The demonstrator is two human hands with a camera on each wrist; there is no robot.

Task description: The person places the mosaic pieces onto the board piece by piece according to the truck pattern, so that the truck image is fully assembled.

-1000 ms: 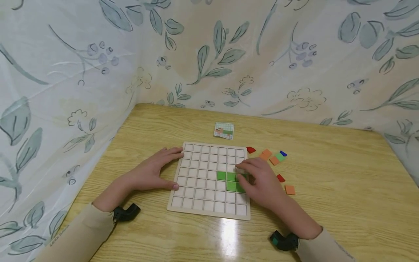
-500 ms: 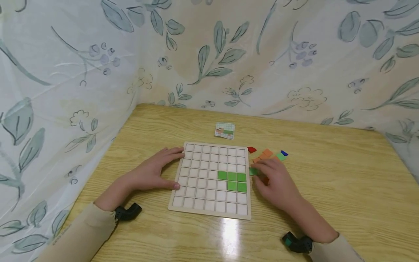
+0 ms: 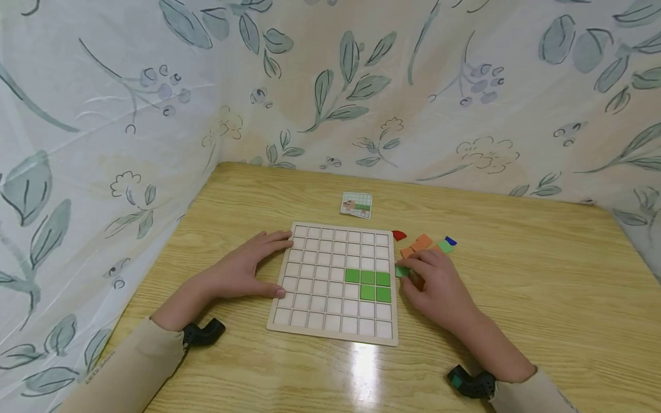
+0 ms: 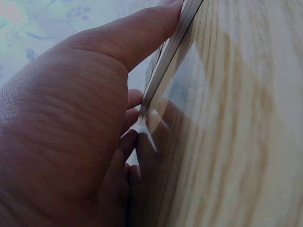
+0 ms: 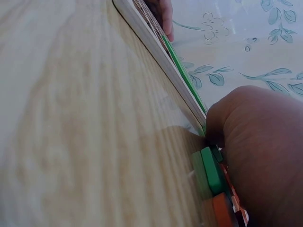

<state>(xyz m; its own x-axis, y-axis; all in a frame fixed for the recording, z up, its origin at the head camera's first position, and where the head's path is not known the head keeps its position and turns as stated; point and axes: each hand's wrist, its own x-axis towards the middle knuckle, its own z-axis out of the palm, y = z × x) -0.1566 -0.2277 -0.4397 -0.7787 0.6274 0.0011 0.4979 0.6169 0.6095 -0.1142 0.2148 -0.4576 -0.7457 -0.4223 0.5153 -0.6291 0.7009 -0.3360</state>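
Observation:
A square wooden grid board (image 3: 330, 332) lies on the table, with several green tiles (image 3: 368, 277) in two rows of cells at its right side. My left hand (image 3: 234, 269) rests against the board's left edge, thumb and fingers spread along it; the left wrist view shows the thumb touching the rim. Just beyond the board's right edge, my right hand (image 3: 436, 287) pinches a green square tile (image 3: 401, 271) between thumb and fingers. In the right wrist view a thick green tile (image 5: 213, 170) and an orange tile (image 5: 222, 208) lie below that hand, which partly hides other pieces.
Loose orange tiles (image 3: 418, 243), a light green tile (image 3: 445, 246), a blue piece (image 3: 451, 240) and a red piece (image 3: 399, 235) lie right of the board. A small patterned card (image 3: 356, 205) lies behind it. A floral curtain (image 3: 330, 86) hangs around the wooden table (image 3: 542, 275).
My right hand has moved right, off the board's green tiles to a green tile beside the board, where it has stayed for the last half second. The left hand has kept its place.

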